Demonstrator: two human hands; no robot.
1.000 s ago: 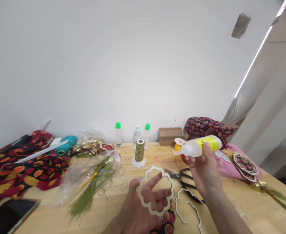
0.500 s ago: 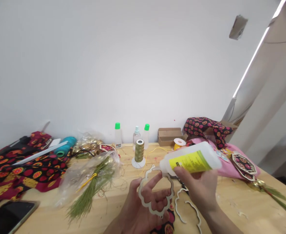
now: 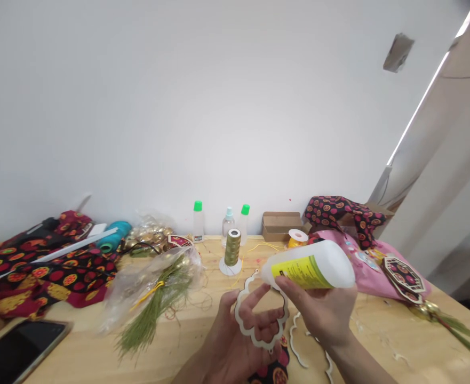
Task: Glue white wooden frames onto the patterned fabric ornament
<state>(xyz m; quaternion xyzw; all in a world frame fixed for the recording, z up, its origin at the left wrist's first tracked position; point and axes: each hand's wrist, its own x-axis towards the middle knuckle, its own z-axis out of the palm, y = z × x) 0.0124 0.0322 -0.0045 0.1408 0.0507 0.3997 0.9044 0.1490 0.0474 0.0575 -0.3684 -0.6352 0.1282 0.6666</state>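
So the person's left hand (image 3: 238,333) is turned palm up, holding a pale scalloped frame (image 3: 254,338) across the fingers, and you can see those fingers through the opening. The right hand (image 3: 325,317) is wrapped around a white squeeze bottle (image 3: 304,269) with a yellow label, thumb along the near side, tipped so the narrow end points down toward the left hand. That end is right at the frame's upper edge, but it's too small to tell if it's actually touching. The hands themselves are close but look apart.

Under the right hand there's some loose scalloped strip (image 3: 296,346), partly hidden by the wrist, and a bit of patterned fabric (image 3: 277,372) peeks out beneath the left. Straight ahead of the left hand stands an olive thread spool (image 3: 232,249), with two green-capped bottles (image 3: 198,224) behind it and a blue-capped one (image 3: 227,224) between them.

Off to the left of the left hand: a green tassel bundle (image 3: 149,320) tied in yellow, then way out, a phone (image 3: 22,346). Beyond the right hand sit a spool of yellow thread (image 3: 297,241) and an open cardboard box (image 3: 280,228), with pink cloth (image 3: 360,282) farther right, carrying an octagonal ornament (image 3: 404,274).
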